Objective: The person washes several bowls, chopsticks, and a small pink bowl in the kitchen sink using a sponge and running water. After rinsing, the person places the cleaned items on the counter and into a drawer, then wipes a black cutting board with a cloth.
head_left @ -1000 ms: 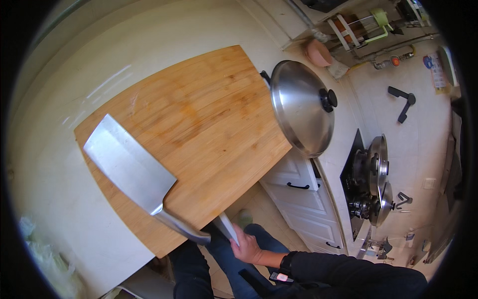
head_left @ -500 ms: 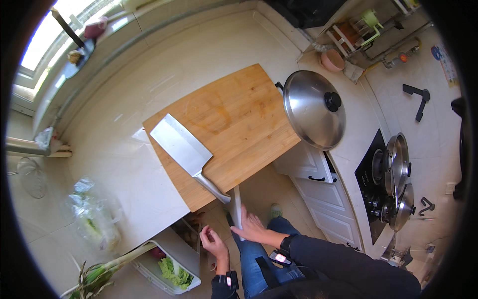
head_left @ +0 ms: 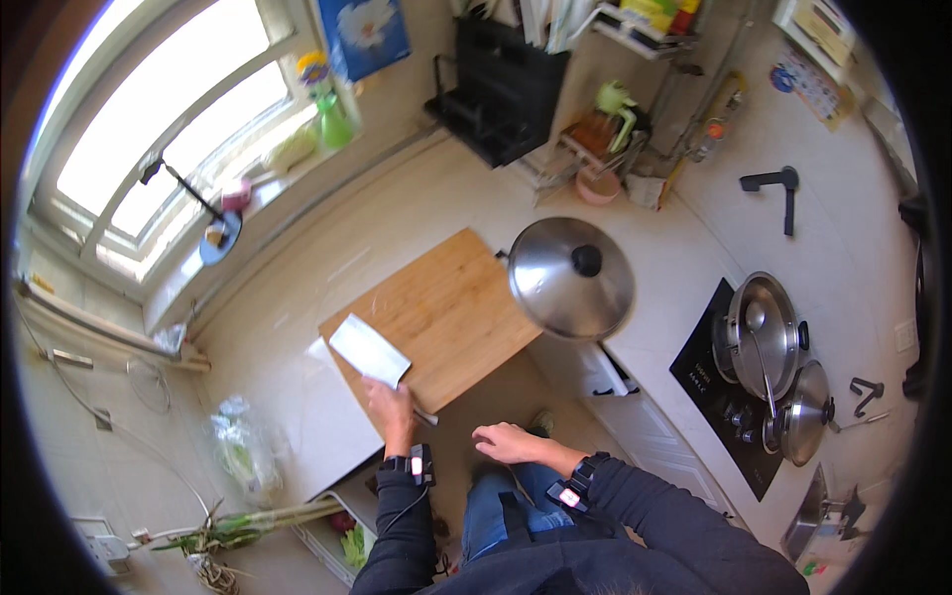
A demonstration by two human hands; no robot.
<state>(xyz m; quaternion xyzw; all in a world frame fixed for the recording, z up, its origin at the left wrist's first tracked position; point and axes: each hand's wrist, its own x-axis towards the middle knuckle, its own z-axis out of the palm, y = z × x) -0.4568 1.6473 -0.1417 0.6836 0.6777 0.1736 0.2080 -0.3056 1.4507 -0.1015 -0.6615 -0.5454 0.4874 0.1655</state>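
A wide steel cleaver (head_left: 367,349) lies across the near left part of the wooden cutting board (head_left: 456,307). My left hand (head_left: 390,407) is closed at its handle, near the blade; the handle's end shows to the right of my hand, at the board's edge. The far side of the fingers is partly hidden. My right hand (head_left: 508,442) hangs in front of the counter, its fingers loosely extended leftward, holding nothing. A domed steel lid (head_left: 555,297) with a black knob sits beside the board's right end.
Several steel pans (head_left: 764,327) stand on the black stove (head_left: 714,342) at right. A clear bag of vegetables (head_left: 243,451) lies on the left. Long green onions (head_left: 268,521) stick out over a bin with leafy greens (head_left: 353,543). A pink bowl (head_left: 598,185) stands at the back.
My left hand has moved up and onto the cleaver's handle. My right hand has left the narrow pale panel it was touching, which no longer shows. The view has tilted up toward the window.
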